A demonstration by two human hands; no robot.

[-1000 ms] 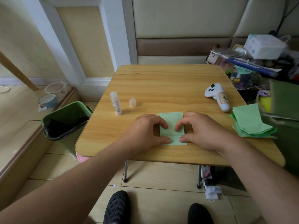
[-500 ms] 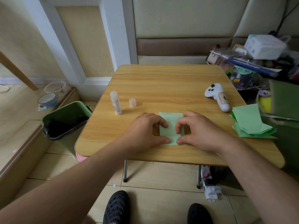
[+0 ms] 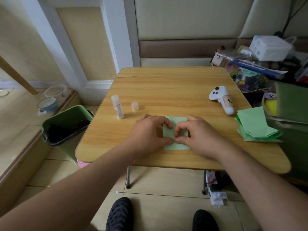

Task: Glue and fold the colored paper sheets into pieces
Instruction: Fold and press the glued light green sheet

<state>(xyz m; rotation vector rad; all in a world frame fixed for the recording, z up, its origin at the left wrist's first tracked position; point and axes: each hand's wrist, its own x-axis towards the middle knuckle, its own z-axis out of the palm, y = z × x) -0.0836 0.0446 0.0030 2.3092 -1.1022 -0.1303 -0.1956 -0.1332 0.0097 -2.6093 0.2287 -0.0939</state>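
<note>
- On the wooden counter (image 3: 166,90), seen from the head camera, a light green paper sheet (image 3: 176,146) lies flat near the front edge.
- Both hands sit on the sheet. The left hand (image 3: 148,130) has its fingers curled, and its thumb and first finger press down on the paper.
- The right hand (image 3: 198,134) does the same from the other side. The two thumbs almost touch in the middle of the sheet.
- I think the hands are pressing a fold flat, but I cannot see the crease under the fingers.
- The paper looks very thin and light. It should bend easily and could slide on the smooth wood, so hold it down with one hand.
- It could tear or wrinkle, so take it gently by an edge or corner.
- A glue stick (image 3: 117,106) stands to the left, with its cap (image 3: 134,106) off and just beside it.
- More green papers (image 3: 255,125) are piled on the right edge, near a white controller (image 3: 222,99).
</note>
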